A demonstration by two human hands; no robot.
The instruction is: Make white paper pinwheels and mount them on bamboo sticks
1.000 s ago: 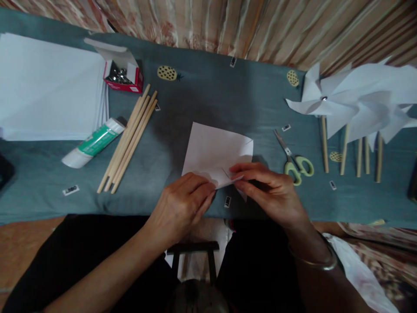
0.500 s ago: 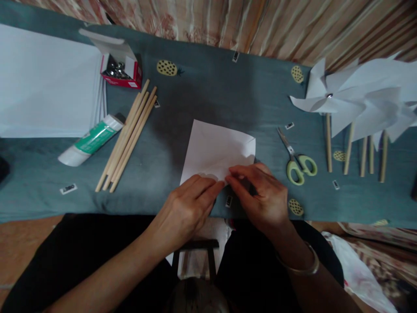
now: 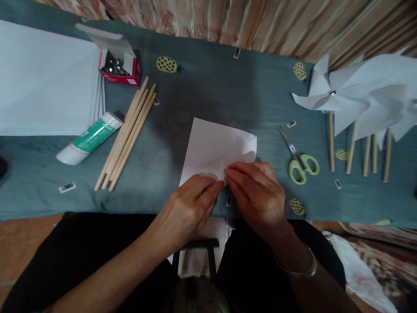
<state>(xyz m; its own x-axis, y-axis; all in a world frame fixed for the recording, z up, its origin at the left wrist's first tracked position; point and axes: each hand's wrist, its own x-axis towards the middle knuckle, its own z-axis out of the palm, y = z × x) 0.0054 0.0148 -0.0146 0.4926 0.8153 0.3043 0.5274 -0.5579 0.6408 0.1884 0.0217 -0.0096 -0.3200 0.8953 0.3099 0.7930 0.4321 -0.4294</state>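
A white sheet of paper (image 3: 216, 141) lies at the table's near side, with a crease at its upper right corner. Its near edge is pinched by my left hand (image 3: 192, 202), thumb and fingers pressed together and partly covering it. My right hand (image 3: 257, 191) is closed at the same edge, fingertips bunched on the paper almost against my left fingertips. The exact fold under the fingers is hidden. To the right of my right hand lie scissors with green handles (image 3: 297, 169), their blades pointing away from me.
Left are several wooden sticks (image 3: 127, 137), a white and green glue tube (image 3: 89, 138), a red box of metal pins (image 3: 120, 69) and a stack of white paper (image 3: 45, 80). Several paper pinwheels (image 3: 355, 98) on sticks lie right. A striped curtain (image 3: 211, 21) hangs behind the table.
My right hand's fingers have drawn closer together and shifted slightly left along the paper's near edge. My left hand keeps its pinch. The view has shifted a little.
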